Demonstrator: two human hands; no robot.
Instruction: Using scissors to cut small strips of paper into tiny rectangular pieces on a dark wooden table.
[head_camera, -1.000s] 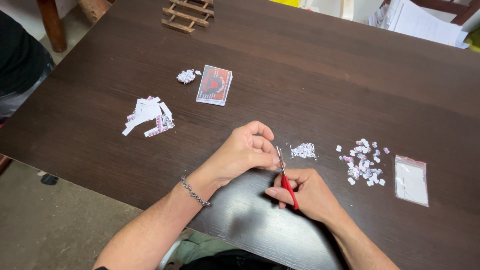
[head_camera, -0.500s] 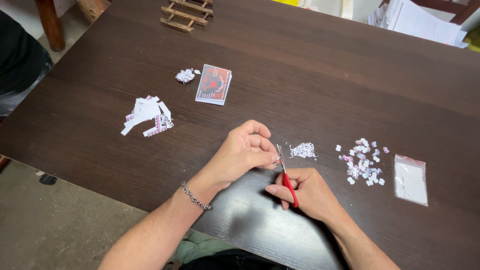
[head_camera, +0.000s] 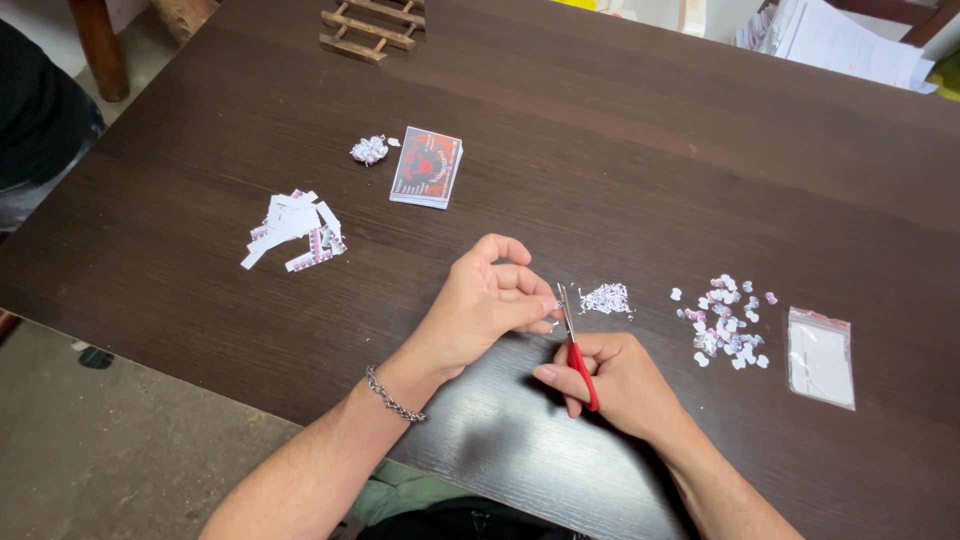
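While paper strips (head_camera: 292, 230) and a card stack (head_camera: 427, 167) wait toward the desk's (head_camera: 620, 160) far-left corner, left hand (head_camera: 480, 305) pinches something tiny, right hand (head_camera: 622, 385) grips red-handled scissors (head_camera: 574, 345) near the front edge: trimming step, I'd say. Next cut needs a steady pinch. Piece itself hidden; blade opening unclear. Cut-out bits (head_camera: 725, 320) and bag (head_camera: 821, 357) right.

Both forearms were bare, with no sleeves reaching into sight. On the left wrist sat a thin silver chain bracelet (head_camera: 390, 396) of small linked loops, hanging a little loose. The left hand (head_camera: 478, 305) wore no ring that I could see, and neither did the right hand (head_camera: 620, 385). No watch or glove showed on either. Down at the lower edge, between the arms, there was a strip of pale green cloth (head_camera: 400, 490) and something dark beside it, too little in view to tell the garment.
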